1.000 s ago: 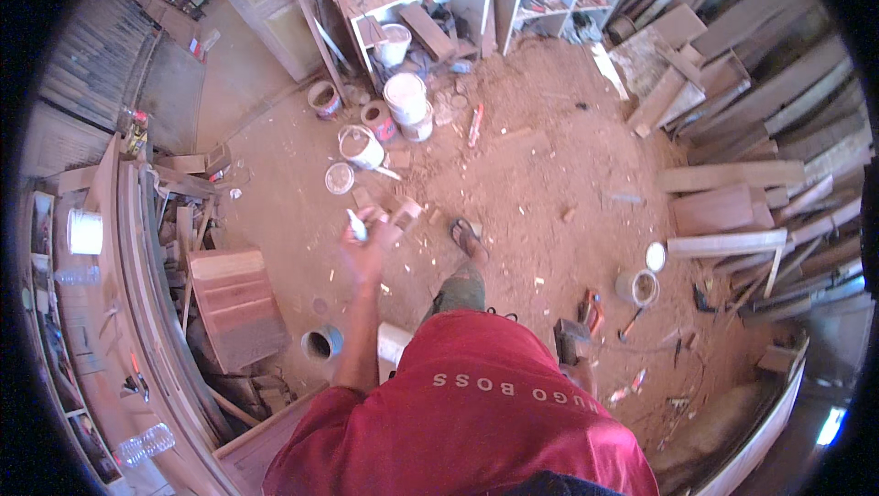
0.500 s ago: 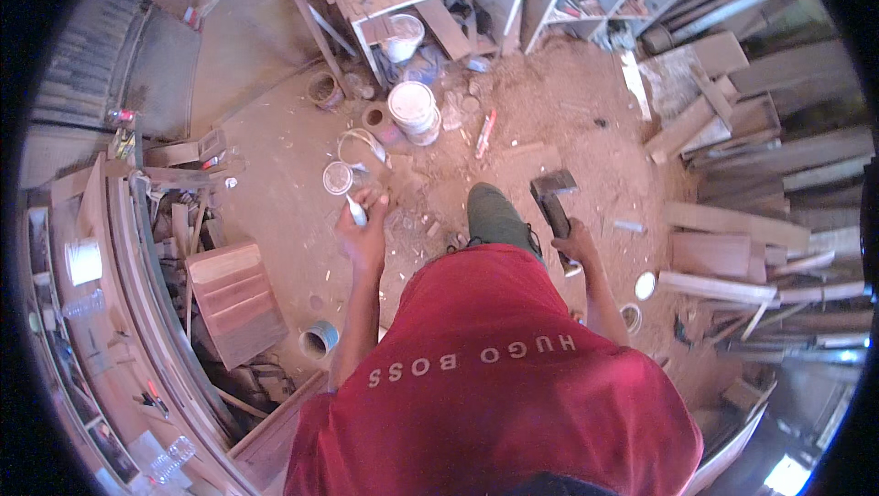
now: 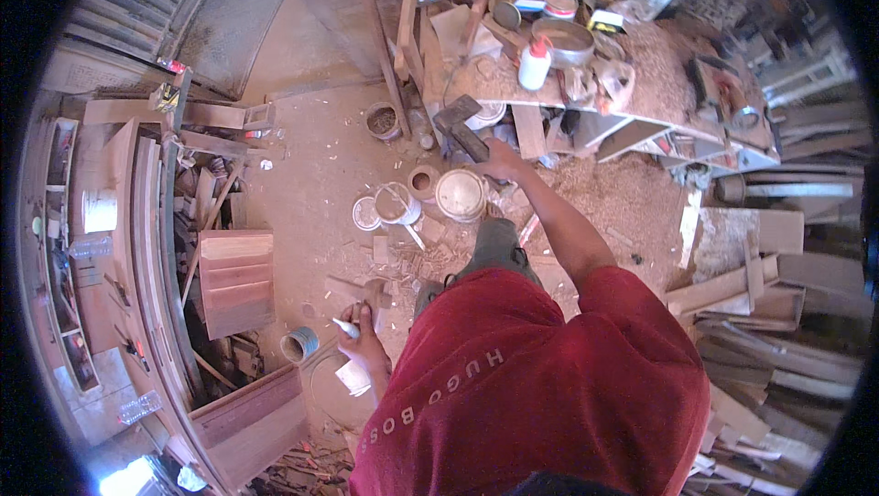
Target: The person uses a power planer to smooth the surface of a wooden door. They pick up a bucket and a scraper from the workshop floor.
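My right hand [image 3: 497, 160] grips a dark, heavy hammer-like tool [image 3: 458, 122], held up near the front of the cluttered workbench [image 3: 509, 81]. Low at centre left, my left hand [image 3: 362, 336] has its fingers around a small white tube with a pale blue tip [image 3: 345, 327]; a piece of wood [image 3: 352, 287] sits at those fingers, and whether I grip it too is unclear. On the bench stand a white bottle with a red cap [image 3: 534, 64] and a metal pot [image 3: 562, 43]. Below it are lidded white buckets [image 3: 460, 194].
Stacked boards and offcuts [image 3: 760, 304] crowd the right. On the left are a long plank bench [image 3: 128, 258], a reddish wooden panel [image 3: 236, 281] and a blue can [image 3: 298, 343]. A tall post [image 3: 371, 20] leans behind the buckets. Sawdust and scraps [image 3: 595, 212] cover the floor.
My right hand has risen from beside my body to the bench front with the tool. My left hand has dropped back toward me. The view has shifted, showing more of the bench top.
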The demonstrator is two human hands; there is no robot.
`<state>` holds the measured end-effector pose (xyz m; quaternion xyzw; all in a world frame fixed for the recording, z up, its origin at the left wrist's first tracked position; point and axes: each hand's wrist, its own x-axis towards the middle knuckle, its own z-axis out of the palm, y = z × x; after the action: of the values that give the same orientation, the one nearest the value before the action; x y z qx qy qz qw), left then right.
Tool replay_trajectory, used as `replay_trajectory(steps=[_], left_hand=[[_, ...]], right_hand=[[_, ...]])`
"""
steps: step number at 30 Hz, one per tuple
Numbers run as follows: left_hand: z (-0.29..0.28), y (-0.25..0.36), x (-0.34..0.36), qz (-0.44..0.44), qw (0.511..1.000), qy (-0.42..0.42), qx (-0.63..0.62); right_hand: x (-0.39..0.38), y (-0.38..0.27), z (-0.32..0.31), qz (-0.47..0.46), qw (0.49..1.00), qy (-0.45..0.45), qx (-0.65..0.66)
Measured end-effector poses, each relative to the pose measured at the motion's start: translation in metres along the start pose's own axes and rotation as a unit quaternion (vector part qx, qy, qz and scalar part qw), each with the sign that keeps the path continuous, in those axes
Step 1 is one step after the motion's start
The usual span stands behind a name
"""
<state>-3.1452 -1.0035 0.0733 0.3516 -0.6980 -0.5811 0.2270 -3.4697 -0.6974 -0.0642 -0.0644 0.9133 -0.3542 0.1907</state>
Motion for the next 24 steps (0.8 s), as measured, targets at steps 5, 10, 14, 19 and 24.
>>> replay_trajectory(steps=[5,10,14,19,24], left_hand=[[0.058,0.031,-0.006,-0.076,0.994,0.077,-0.023],[0.109,0.043,-0.013,-0.116,0.988,0.103,-0.003],[0.145,0.053,-0.009,-0.131,0.986,0.102,0.024],[0.168,0.051,0.002,-0.126,0.988,0.090,0.010],[0.217,0.081,0.029,-0.078,0.997,0.009,0.008]], right_hand=[[0.111,-0.003,-0.031,-0.054,0.997,-0.022,-0.040],[0.170,0.022,-0.064,-0.044,0.993,-0.065,-0.087],[0.199,0.046,-0.083,-0.047,0.993,-0.053,-0.098],[0.214,0.044,-0.093,-0.026,0.995,-0.028,-0.092],[0.222,0.063,-0.080,-0.022,0.978,0.123,-0.169]])
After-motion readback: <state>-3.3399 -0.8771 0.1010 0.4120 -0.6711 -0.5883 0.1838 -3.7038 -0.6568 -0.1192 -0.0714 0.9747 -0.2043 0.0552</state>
